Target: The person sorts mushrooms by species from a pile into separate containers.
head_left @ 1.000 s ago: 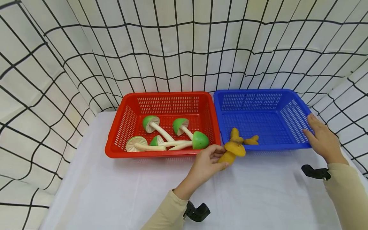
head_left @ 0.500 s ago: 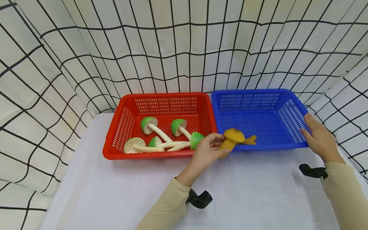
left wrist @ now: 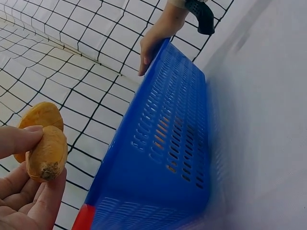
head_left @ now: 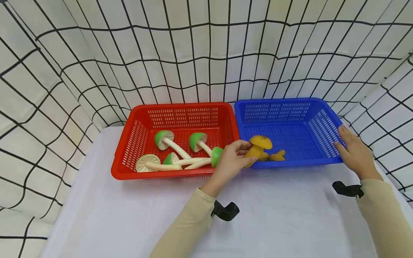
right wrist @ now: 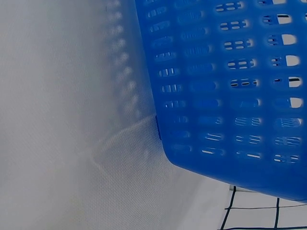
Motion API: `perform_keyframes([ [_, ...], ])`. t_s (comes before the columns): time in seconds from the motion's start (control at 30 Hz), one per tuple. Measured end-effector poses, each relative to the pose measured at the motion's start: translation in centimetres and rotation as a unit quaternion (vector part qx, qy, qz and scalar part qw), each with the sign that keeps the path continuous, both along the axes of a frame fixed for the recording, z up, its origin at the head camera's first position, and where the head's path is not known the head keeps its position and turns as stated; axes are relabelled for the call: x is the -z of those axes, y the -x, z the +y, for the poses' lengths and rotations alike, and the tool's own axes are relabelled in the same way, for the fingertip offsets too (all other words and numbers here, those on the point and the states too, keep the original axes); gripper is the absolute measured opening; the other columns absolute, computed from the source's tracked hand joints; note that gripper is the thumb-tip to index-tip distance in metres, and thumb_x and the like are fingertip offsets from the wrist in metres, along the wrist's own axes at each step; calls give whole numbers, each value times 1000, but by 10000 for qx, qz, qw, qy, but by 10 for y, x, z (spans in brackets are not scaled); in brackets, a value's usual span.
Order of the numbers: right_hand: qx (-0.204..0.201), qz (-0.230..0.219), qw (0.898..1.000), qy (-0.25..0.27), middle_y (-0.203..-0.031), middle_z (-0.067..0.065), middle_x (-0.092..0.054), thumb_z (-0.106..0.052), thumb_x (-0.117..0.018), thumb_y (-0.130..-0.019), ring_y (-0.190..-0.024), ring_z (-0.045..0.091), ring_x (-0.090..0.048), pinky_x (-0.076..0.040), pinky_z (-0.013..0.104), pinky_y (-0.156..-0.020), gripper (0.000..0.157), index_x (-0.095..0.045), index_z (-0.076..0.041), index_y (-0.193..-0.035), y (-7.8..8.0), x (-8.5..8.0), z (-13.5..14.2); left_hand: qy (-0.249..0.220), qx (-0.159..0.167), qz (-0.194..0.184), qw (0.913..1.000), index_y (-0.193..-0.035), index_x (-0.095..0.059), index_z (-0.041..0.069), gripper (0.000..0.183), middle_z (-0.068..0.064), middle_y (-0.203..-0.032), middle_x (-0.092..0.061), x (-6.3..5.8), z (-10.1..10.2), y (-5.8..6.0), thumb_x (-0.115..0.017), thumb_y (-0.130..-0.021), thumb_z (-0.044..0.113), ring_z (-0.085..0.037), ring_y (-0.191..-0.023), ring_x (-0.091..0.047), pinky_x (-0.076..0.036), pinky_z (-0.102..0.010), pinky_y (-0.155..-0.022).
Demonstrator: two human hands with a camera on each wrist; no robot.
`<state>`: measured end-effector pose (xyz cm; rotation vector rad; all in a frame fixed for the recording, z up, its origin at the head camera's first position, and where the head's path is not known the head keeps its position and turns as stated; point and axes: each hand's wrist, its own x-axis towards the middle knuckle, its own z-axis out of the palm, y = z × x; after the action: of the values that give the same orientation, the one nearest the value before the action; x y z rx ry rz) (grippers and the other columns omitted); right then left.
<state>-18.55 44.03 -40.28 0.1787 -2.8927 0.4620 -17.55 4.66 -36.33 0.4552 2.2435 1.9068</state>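
My left hand (head_left: 230, 159) pinches a yellow toy mushroom (head_left: 260, 142) by its stem, cap up, over the near left corner of the blue basket (head_left: 292, 164). In the left wrist view, thumb and fingertips hold the mushroom (left wrist: 47, 153), and the stem's brown end faces the camera. Partly behind it, other yellow mushrooms (head_left: 277, 155) lie in the blue basket. My right hand (head_left: 356, 154) rests on that basket's right rim, thumb over the inner side. The right wrist view shows only the perforated basket wall (right wrist: 230, 110), with no fingers in sight.
A red basket (head_left: 167, 175) stands against the blue one's left side. Several green-capped toy mushrooms (head_left: 175, 146) with white stems lie in it. Both baskets sit on a white-covered table (head_left: 274, 211), before a black grid (head_left: 209, 57) backed by white cloth.
My left hand has carried the yellow mushroom up and forward, from in front of the blue basket's near rim to over its corner. The right hand stays on the rim.
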Motion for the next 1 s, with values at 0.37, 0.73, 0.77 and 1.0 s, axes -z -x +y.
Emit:
perform_keyframes([
  [0.37, 22, -34, 10000, -22, -152, 25, -15, -26, -31, -100, -140, 39, -12, -11, 56, -111, 58, -15, 5, -147, 2, -3, -1, 166, -39, -147, 9997, -113, -61, -3, 34, -13, -109, -65, -2, 7, 13, -72, -82, 5, -24, -102, -63, -54, -24, -79],
  [0.73, 44, -16, 10000, 21, -151, 25, -16, -26, -31, -100, -140, 39, -12, -11, 54, -112, 58, -16, 6, -146, 1, -2, -2, -20, -28, -466, 9989, -115, -61, -2, 35, -13, -111, -65, -3, 23, 22, -72, -82, 3, -23, -101, -63, -53, -24, -80],
  [0.77, 45, -16, 10000, 20, -151, 25, -16, -26, -31, -100, -140, 39, -13, -11, 54, -112, 58, -16, 6, -146, 1, -2, -2, -21, -44, -484, 9988, -115, -61, -2, 35, -12, -111, -65, -3, 24, 23, -72, -82, 3, -23, -101, -63, -53, -24, -80],
  [1.0, 59, -1, 10000, -12, -151, 25, -17, -26, -31, -100, -141, 38, -13, -12, 54, -112, 58, -17, 6, -146, 0, -1, -2, -18, -132, -659, 9977, -115, -62, -1, 36, -11, -110, -65, 2, 30, 27, -72, -82, 3, -20, -99, -64, -54, -23, -77],
])
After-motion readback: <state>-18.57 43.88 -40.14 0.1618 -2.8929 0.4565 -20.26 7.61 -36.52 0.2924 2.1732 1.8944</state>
